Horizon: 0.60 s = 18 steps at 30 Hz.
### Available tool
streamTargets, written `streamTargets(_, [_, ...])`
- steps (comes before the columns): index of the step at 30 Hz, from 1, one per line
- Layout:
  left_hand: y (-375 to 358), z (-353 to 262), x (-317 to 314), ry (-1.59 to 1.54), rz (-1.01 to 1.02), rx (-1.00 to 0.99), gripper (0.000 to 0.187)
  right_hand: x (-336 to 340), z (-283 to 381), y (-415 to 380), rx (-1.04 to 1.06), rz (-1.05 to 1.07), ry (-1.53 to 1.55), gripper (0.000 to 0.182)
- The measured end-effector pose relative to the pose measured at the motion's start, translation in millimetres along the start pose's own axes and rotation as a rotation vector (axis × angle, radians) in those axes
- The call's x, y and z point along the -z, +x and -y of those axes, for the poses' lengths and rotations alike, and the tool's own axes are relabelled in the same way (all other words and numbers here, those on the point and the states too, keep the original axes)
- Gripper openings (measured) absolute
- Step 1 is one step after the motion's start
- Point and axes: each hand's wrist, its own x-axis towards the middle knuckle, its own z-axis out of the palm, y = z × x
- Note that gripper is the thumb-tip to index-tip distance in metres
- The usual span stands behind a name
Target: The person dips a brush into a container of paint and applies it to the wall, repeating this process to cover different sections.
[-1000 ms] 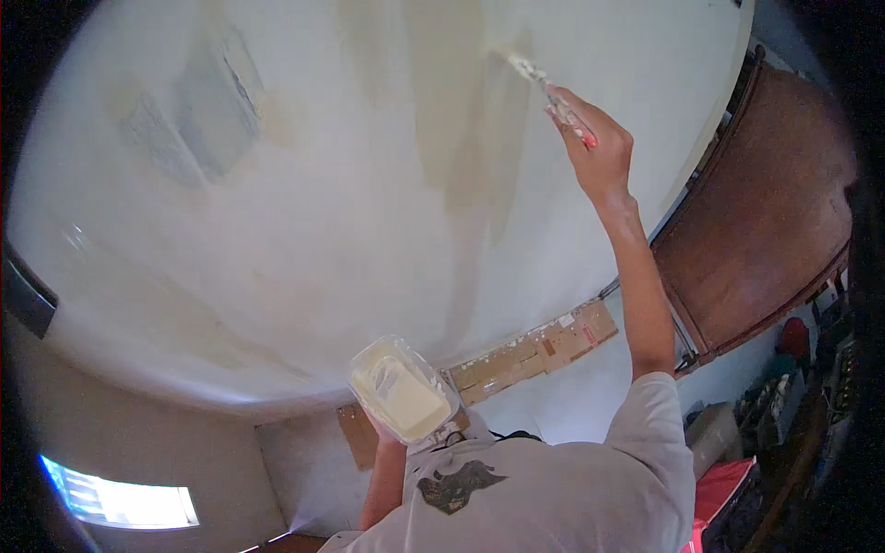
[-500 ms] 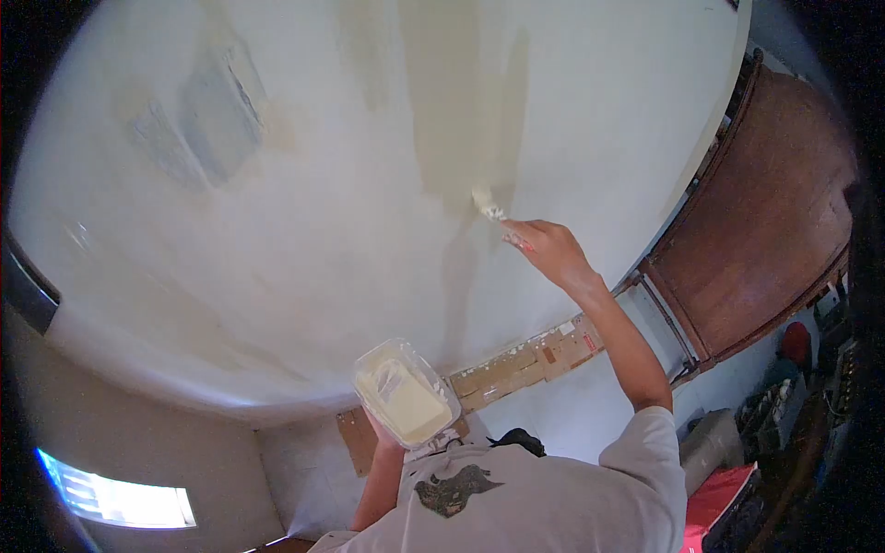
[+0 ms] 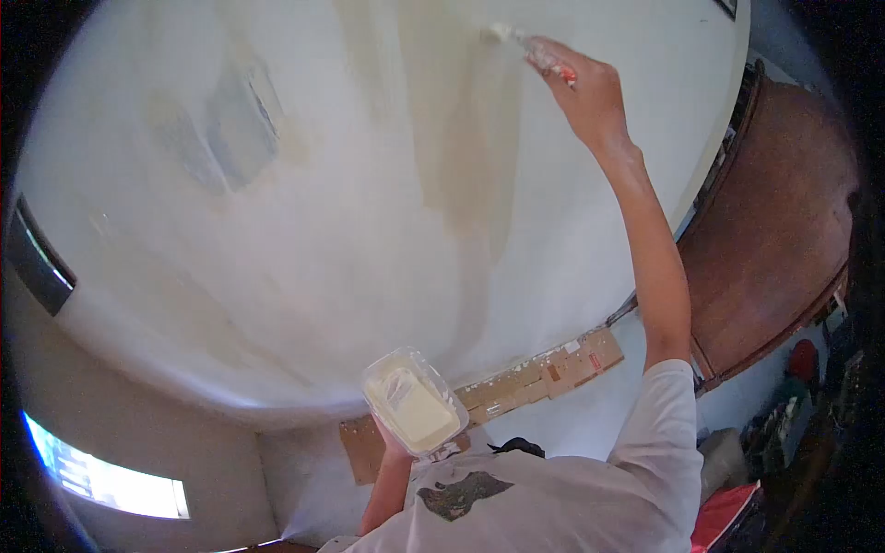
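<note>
My right hand (image 3: 581, 88) is raised at the upper centre-right, its fingers closed round the handle of a paintbrush (image 3: 505, 35). The brush tip is at the pale wall (image 3: 323, 249), by the top of a darker, wet-looking vertical band (image 3: 442, 120). Low in the view, my left hand (image 3: 393, 441) holds a clear plastic tub (image 3: 415, 403) of cream-coloured paint from below. Most of its fingers are hidden behind the tub.
Cardboard strips (image 3: 544, 373) with paint spots lie on the floor along the wall's foot. A brown wooden panel (image 3: 774, 221) stands at the right. Grey patches (image 3: 241, 129) mark the wall's upper left. A bright window (image 3: 111, 479) is at lower left.
My right hand has moved up along the wall with the brush, and the arm is stretched further. My left hand still holds the tub, which sits slightly lower and further right in view.
</note>
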Motion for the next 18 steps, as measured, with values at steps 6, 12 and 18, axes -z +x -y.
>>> streamTargets(6, [2.6, 3.7, 5.9, -0.06, -0.048, -0.024, 0.065, -45.7, -18.0, -17.6, 0.145, 0.094, -0.174, 0.029])
streamTargets(12, [-3.9, 1.6, -14.1, -0.1, -0.02, -0.036, 0.067, -81.9, 11.9, -101.9, 0.11, 0.779, -0.141, 0.031])
streamTargets(18, [-14.5, -15.8, -29.1, -0.085, -0.081, -0.095, 0.067, -47.0, 79.0, -169.3, -0.321, 0.661, 0.352, 0.027])
